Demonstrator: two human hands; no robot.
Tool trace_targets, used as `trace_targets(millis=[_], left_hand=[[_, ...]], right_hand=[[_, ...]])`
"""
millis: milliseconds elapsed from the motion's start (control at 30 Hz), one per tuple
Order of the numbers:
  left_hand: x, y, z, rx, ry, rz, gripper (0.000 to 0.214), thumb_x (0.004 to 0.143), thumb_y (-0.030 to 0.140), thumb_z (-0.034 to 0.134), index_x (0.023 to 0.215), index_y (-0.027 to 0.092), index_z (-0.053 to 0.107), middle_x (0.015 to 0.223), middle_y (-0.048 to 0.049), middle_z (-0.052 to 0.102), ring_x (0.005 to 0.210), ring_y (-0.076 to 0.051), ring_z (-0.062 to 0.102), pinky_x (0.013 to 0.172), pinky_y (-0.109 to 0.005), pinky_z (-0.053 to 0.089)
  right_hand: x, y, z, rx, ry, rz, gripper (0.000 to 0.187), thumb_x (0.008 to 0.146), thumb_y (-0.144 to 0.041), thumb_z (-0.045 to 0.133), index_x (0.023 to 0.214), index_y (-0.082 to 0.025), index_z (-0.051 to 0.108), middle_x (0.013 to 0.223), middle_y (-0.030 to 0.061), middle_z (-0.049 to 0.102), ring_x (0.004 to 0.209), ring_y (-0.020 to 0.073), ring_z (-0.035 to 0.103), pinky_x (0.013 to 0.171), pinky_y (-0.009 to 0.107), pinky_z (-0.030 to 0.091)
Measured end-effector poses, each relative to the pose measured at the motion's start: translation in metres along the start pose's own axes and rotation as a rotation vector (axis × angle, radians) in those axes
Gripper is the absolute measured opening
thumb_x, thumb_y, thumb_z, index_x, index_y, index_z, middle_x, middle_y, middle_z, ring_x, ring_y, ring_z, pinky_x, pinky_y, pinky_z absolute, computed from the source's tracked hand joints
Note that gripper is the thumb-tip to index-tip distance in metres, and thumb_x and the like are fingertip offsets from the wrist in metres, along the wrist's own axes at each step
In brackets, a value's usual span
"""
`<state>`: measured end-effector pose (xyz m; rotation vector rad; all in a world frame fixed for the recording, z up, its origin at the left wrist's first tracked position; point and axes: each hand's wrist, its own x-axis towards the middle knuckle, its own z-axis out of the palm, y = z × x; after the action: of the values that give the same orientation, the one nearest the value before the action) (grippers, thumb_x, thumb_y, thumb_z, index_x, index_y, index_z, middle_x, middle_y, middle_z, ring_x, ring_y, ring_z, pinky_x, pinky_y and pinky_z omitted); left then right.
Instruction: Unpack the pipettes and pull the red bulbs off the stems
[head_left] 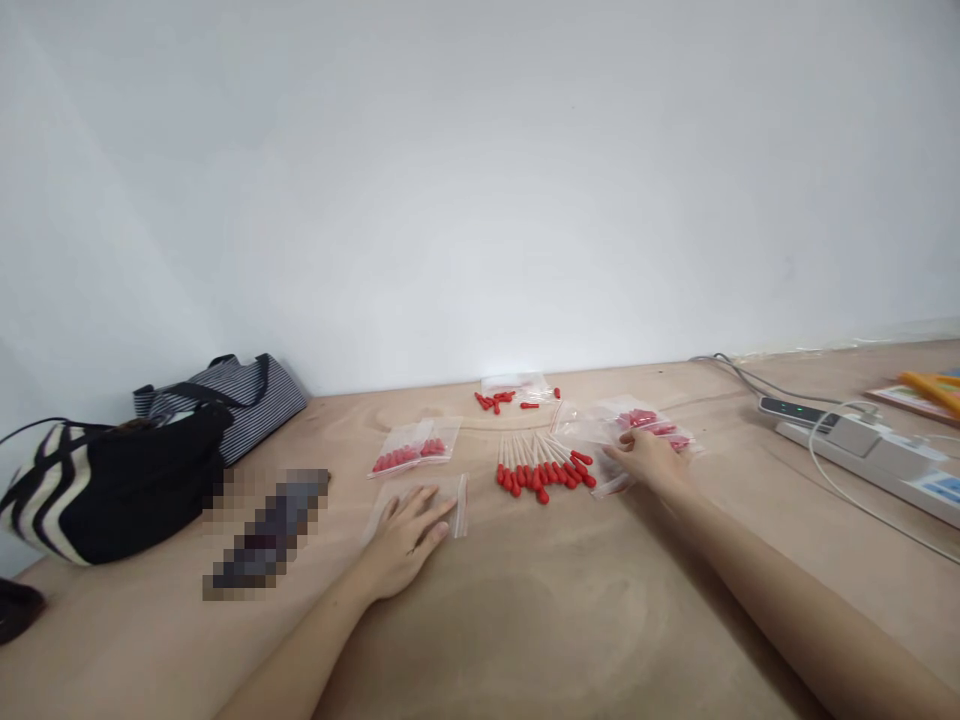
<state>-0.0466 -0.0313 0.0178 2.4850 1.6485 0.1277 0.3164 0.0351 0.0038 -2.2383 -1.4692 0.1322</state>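
Note:
My left hand (405,538) lies with fingers spread on a clear zip bag (460,508) on the table. At the right, my right hand (651,462) is bent over clear zip bags (589,428), its thumb and fingers closed on the plastic. Red pieces (641,418) show inside the bag beside its fingers. Between my hands, several droppers (536,470) with thin whitish stems and red bulbs lie fanned out, bulbs toward me. Behind my left hand rests another zip bag (412,445) with red bulbs in it.
Loose red bulbs (495,400) and a clear bag (517,383) lie near the wall. A striped bag (225,395), a black pouch (150,490) and a blurred dark object (266,535) are at left. A power strip (885,465) with cables stands at right, near a yellow object (930,390).

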Motion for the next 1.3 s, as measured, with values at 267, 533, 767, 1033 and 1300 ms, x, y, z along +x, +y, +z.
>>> trace_targets(millis=[267, 533, 767, 1033, 1300], left_hand=[[0.01, -0.016, 0.0, -0.017, 0.115, 0.048, 0.039, 0.086, 0.036, 0.035, 0.123, 0.027, 0.044, 0.13, -0.0056, 0.042, 0.12, -0.022, 0.034, 0.099, -0.046, 0.023], [0.018, -0.022, -0.003, -0.041, 0.172, 0.079, 0.036, 0.084, 0.031, 0.039, 0.118, 0.023, 0.05, 0.126, -0.0063, 0.046, 0.117, -0.022, 0.038, 0.098, -0.045, 0.028], [0.033, -0.035, -0.002, -0.055, 0.231, 0.095, 0.035, 0.083, 0.027, 0.037, 0.114, 0.02, 0.052, 0.124, -0.0058, 0.048, 0.114, -0.019, 0.042, 0.097, -0.038, 0.032], [0.037, -0.035, -0.006, 0.233, 0.595, -0.112, 0.024, 0.079, 0.026, 0.041, 0.086, 0.017, 0.062, 0.091, -0.0085, 0.062, 0.092, -0.023, 0.053, 0.084, -0.036, 0.039], [0.042, -0.057, -0.017, 0.218, 0.52, -0.263, 0.029, 0.082, 0.023, 0.036, 0.093, 0.023, 0.063, 0.098, -0.0041, 0.065, 0.087, -0.021, 0.059, 0.074, -0.03, 0.044]], right_hand=[[0.009, 0.008, 0.009, 0.085, -0.061, -0.036, 0.024, 0.063, -0.043, 0.054, 0.064, -0.022, 0.065, 0.066, 0.0056, 0.064, 0.074, 0.0243, 0.057, 0.075, 0.042, 0.034], [0.037, 0.012, -0.002, 0.122, 0.275, 0.074, 0.028, 0.069, -0.045, 0.046, 0.072, -0.025, 0.065, 0.079, 0.0051, 0.063, 0.086, 0.0257, 0.049, 0.078, 0.047, 0.024], [0.049, 0.021, 0.007, 0.089, 0.34, 0.036, 0.032, 0.074, -0.042, 0.039, 0.083, -0.025, 0.065, 0.089, 0.0066, 0.06, 0.09, 0.0244, 0.044, 0.079, 0.046, 0.019], [0.015, 0.004, 0.009, 0.09, 0.555, -0.226, 0.031, 0.076, -0.038, 0.04, 0.091, -0.02, 0.061, 0.097, 0.0089, 0.056, 0.093, 0.0232, 0.044, 0.084, 0.042, 0.017], [-0.052, 0.0, 0.007, 0.199, 0.471, -0.661, 0.018, 0.077, -0.029, 0.046, 0.077, -0.024, 0.063, 0.083, 0.0025, 0.06, 0.082, 0.0177, 0.05, 0.084, 0.038, 0.017]])
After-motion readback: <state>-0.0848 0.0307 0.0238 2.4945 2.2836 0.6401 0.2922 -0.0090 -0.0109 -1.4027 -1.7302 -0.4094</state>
